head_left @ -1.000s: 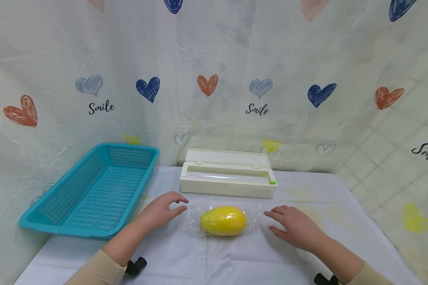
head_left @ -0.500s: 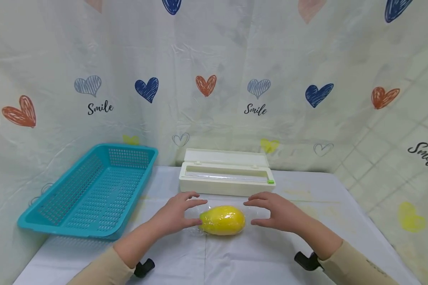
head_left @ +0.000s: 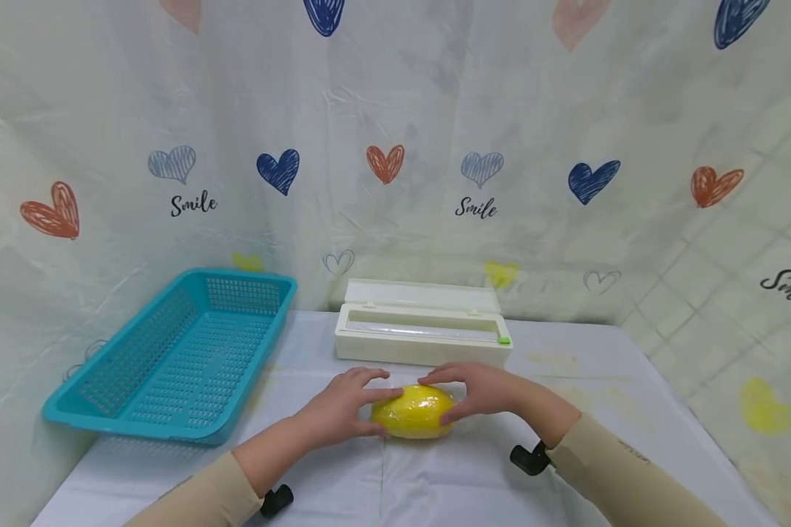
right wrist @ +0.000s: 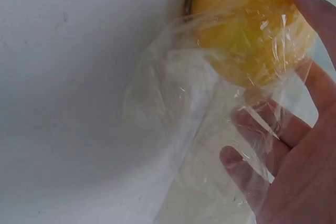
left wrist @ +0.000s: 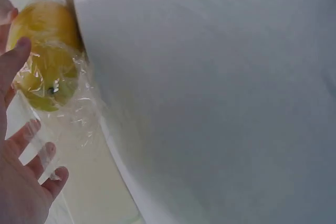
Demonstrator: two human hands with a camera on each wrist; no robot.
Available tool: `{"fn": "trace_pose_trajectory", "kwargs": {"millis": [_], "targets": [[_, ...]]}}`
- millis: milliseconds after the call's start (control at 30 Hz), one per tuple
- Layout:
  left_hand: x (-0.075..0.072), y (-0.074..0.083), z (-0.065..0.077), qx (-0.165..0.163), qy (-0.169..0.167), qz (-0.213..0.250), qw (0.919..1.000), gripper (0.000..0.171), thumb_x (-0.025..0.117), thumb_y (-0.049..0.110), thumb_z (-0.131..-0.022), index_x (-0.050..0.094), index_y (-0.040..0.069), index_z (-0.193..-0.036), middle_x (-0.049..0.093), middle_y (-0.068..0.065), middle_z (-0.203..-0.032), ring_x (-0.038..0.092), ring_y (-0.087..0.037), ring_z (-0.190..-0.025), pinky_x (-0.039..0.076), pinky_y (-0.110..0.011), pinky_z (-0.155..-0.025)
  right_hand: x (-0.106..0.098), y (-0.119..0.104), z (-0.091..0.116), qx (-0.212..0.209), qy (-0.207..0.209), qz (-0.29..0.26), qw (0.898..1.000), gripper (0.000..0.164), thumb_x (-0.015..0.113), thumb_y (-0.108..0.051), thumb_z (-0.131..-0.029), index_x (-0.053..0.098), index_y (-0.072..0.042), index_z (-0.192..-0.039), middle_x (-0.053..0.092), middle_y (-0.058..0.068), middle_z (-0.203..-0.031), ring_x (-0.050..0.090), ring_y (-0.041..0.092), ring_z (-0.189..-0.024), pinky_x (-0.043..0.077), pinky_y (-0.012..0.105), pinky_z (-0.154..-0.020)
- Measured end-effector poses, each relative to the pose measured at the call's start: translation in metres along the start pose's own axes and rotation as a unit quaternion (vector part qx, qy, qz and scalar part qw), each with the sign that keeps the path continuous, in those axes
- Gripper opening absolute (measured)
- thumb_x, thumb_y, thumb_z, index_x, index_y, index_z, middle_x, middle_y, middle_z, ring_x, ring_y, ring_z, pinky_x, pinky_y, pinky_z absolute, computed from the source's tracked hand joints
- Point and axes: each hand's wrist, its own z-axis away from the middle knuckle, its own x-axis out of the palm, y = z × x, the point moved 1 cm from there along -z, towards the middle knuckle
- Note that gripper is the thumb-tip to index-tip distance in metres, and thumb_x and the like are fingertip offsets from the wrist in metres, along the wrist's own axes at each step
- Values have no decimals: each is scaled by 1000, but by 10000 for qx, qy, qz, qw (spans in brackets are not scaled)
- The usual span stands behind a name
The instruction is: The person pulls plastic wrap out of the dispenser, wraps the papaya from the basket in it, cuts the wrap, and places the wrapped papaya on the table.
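An oval yellow fruit [head_left: 414, 416], papaya-like with a greener left end, lies on the white tablecloth. Clear cling film [right wrist: 168, 93] covers it and hangs loose past both ends. My left hand [head_left: 336, 411] holds the left end, thumb on the near side and index finger over the top. From the other side my right hand [head_left: 494, 389] holds the right end, its thumb low in front and fingers reaching over. Loose film [left wrist: 84, 108] passes by the spread outer fingers in both wrist views. The fruit's underside is hidden.
Behind the fruit stands a white cling film dispenser [head_left: 422, 351], its lid raised and a roll inside. A blue perforated basket [head_left: 128, 428] is at the left. A curtain printed with hearts [head_left: 422, 95] hangs along the table's back edge.
Both hands have moved inward from either side of the fruit and now touch its ends. The fruit, basket and dispenser have stayed in place.
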Motion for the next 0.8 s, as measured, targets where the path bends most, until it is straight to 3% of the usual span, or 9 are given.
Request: {"fn": "trace_pose_trajectory", "kwargs": {"millis": [200,433,633,800], "targets": [[3,-2,-6,93,83,-23,9999,63,76,48,-84,51,44,-142,43,-1,-149,39,-28,-135,33,-53,-110,4,3,0,276,-82,-50,9996,66,79,-54,-78,56,-43,-138,57,-16,-137,52,20,-128,40,54,-106],[-1,-4,-14,149,60,-182,9997,59,73,41,-89,49,45,-143,39,-2,-153,37,-31,-137,31,-54,-112,7,-6,8,440,162,139,9988,70,78,-58,-78,55,-36,-140,67,-9,-118,59,19,-109,48,49,-95],[-5,-6,-25,160,73,-271,9995,57,71,32,-92,49,50,-142,35,-2,-156,33,-32,-140,30,-56,-112,18,-23,14,1000,499,275,9934,72,77,-60,-77,57,-31,-140,69,-6,-104,60,15,-92,51,40,-80],[-5,-11,-34,205,151,-310,9992,55,69,27,-94,51,47,-141,34,-2,-157,33,-33,-141,30,-56,-113,29,-38,15,1539,815,349,9841,76,73,-65,-76,58,-26,-139,66,-7,-90,56,12,-77,49,34,-69]]}}
